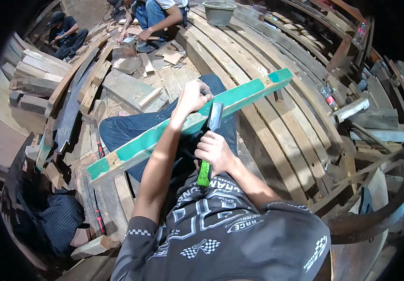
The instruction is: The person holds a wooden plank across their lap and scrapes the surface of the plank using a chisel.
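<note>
A long wooden board (pixel 239 93) with green paint and bare patches lies diagonally across my lap. My left hand (pixel 192 97) grips the board near its middle, fingers curled over the upper edge. My right hand (pixel 211 152) is closed around a chisel-like tool (pixel 215 117) with a wide metal blade and a green and black handle. The blade crosses the board's lower edge beside my left hand; whether it touches the wood I cannot tell.
Long planks (pixel 281 131) stretch along my right. Stacked offcuts (pixel 40 70) and red-handled tools (pixel 100 222) lie at left. Two co-workers, one crouching (pixel 157 21), one seated (pixel 64 35), work ahead. A bucket (pixel 219 14) and plastic bottles (pixel 328 98) stand farther off.
</note>
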Demonstrator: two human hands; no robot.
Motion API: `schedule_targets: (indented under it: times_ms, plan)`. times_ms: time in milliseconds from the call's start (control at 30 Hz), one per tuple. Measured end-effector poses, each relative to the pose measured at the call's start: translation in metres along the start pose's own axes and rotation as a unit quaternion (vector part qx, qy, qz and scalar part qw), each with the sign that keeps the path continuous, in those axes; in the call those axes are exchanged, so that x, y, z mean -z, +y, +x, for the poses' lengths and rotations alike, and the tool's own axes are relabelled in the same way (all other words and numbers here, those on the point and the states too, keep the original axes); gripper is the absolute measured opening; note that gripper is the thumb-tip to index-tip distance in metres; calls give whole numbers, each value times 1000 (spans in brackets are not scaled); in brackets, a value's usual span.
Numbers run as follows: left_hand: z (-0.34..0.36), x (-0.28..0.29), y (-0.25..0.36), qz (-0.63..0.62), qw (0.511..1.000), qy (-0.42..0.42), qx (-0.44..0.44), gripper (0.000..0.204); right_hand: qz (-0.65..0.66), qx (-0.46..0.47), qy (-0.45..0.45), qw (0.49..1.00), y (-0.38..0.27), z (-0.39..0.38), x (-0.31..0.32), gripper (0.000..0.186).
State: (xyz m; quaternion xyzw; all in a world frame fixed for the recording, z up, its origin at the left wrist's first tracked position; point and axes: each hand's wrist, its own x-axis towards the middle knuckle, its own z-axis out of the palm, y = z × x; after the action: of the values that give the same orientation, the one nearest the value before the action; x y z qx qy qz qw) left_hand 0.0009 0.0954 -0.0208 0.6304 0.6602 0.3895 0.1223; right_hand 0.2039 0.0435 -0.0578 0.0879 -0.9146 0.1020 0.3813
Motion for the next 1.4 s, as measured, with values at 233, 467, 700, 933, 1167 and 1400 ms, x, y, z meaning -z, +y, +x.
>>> schedule_targets:
  times_ms: [233, 467, 700, 933, 1167, 1400]
  plan:
    - [-3, -8, 1, 43, 997, 39, -51, 13, 0, -5, -8, 1000, -3, 2, 6, 41]
    - [-3, -20, -1, 117, 990, 48, -67, 17, -4, -7, -19, 1000, -2, -1, 3, 43]
    - [2, -25, 0, 27, 992, 107, -63, 17, 11, -6, 14, 1000, -2, 5, 1, 28]
    - [6, -18, -8, 166, 973, 139, -82, 20, 20, 1, 9, 1000, -6, 14, 2, 28]
    - [12, -30, 24, 111, 994, -11, 6, 41, 1, -10, 5, 1000, -7, 11, 7, 29]
    - [20, -32, 19, 133, 987, -44, 74, 41, -5, -7, -11, 1000, -6, 17, 1, 29]
